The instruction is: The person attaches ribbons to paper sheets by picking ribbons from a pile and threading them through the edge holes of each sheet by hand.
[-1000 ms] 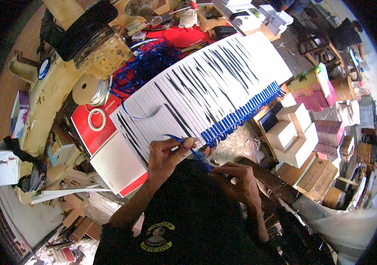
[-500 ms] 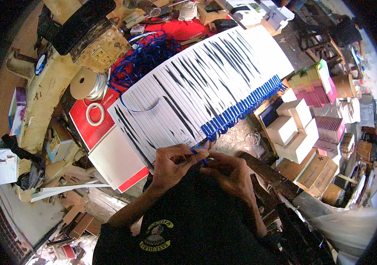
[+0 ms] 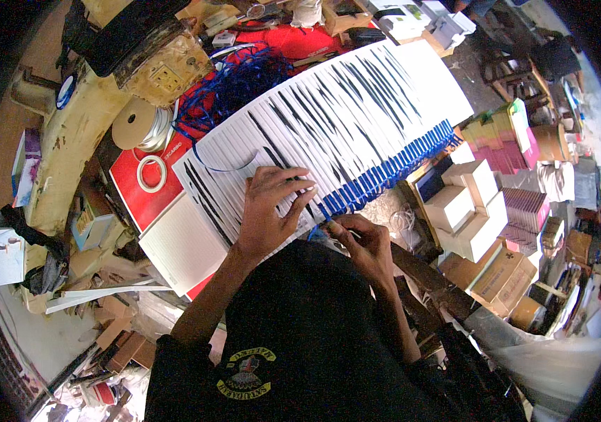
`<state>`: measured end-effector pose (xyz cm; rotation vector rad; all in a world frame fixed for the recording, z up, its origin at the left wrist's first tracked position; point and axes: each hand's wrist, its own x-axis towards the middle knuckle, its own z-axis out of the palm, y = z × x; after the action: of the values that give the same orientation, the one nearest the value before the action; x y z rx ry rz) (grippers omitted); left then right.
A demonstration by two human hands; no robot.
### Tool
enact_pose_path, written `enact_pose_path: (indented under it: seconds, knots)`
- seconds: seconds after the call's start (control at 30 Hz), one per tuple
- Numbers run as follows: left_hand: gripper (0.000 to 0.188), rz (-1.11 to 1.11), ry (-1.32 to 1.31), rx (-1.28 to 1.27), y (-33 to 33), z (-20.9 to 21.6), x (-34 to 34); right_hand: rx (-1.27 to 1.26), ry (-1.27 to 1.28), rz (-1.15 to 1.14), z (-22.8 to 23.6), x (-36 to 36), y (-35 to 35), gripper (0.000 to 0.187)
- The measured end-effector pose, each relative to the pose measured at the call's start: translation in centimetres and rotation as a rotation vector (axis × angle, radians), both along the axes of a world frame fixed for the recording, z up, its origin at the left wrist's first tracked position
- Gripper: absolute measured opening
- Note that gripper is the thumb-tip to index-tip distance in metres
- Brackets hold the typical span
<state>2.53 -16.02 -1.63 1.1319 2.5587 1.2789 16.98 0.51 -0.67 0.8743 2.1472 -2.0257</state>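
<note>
A long, fanned row of white paper blocks [image 3: 413, 77] with black streaks lies slanting across the bench in front of me. Short blue ribbon ends [image 3: 399, 167] stick out along its right edge. My left hand [image 3: 265, 214] rests over the near part of the row, fingers stretched and apart, holding nothing that I can see. At the near right corner, my right hand [image 3: 365, 245] pinches a blue ribbon between thumb and fingers. One loose blue strand [image 3: 221, 169] runs over the left side of the row, and a blue ribbon tangle [image 3: 233, 88] lies beyond it.
On a red sheet [image 3: 131, 186] at left sit a white tape ring [image 3: 152, 174] and a cord spool [image 3: 133, 125]. A ruled cream sheet stack [image 3: 181, 243] is near the left forearm. White boxes [image 3: 472, 218] and a cardboard carton [image 3: 503, 280] stand at right.
My left hand has let go at the ribbon and moved up and left onto the paper blocks, its fingers spreading. My right hand stays near the corner with the ribbon, shifted slightly up.
</note>
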Motion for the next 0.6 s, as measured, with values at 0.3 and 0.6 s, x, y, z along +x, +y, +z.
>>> enact_pose_path:
  seconds: [0.3, 0.6]
  knots:
    - [0.021, 0.007, 0.015, -0.025, 0.3, -0.6, 0.2, -0.043, -0.01, 0.007, -0.6, -0.4, 0.4, 0.02]
    - [0.043, 0.079, 0.048, -0.051, 1.1, 0.2, 0.5, -0.055, -0.061, 0.024, -0.4, -0.9, 0.7, 0.021]
